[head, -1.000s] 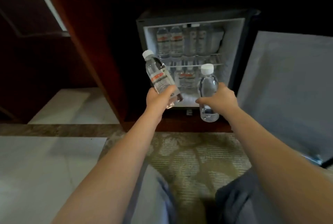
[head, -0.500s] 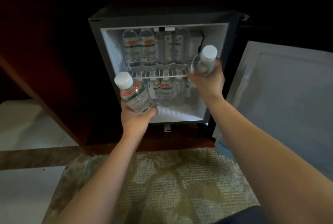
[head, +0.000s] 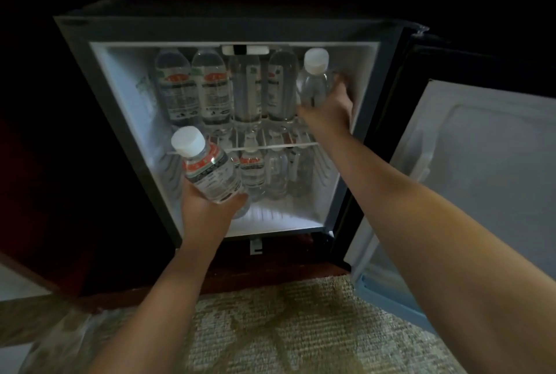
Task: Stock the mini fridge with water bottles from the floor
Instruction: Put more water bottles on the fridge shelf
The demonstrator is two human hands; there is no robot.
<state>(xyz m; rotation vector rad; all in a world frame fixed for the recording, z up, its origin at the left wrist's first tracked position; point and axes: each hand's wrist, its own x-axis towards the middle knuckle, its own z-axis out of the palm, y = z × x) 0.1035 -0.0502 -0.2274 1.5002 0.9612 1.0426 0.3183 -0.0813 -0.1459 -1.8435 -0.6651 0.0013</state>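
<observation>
The mini fridge (head: 75, 78) stands open in front of me, lit white inside. My left hand (head: 207, 214) grips a labelled water bottle (head: 207, 169) with a white cap, tilted, in front of the lower left compartment. My right hand (head: 334, 108) reaches into the upper shelf at the right and holds a clear water bottle (head: 314, 81) with a white cap next to the right wall. Several bottles (head: 210, 87) stand in a row on the upper wire shelf (head: 270, 146). More bottles (head: 264, 172) stand below the shelf at the back.
The fridge door (head: 481, 181) hangs open to the right, its inner face pale. Dark wooden cabinet panels (head: 45, 178) surround the fridge on the left. A patterned carpet (head: 285, 328) covers the floor below my arms, with pale tile (head: 15, 286) at the far left.
The view has closed in on the fridge. My right hand has carried its bottle up and into the upper shelf at the right. My left hand's bottle has come nearer the lower compartment.
</observation>
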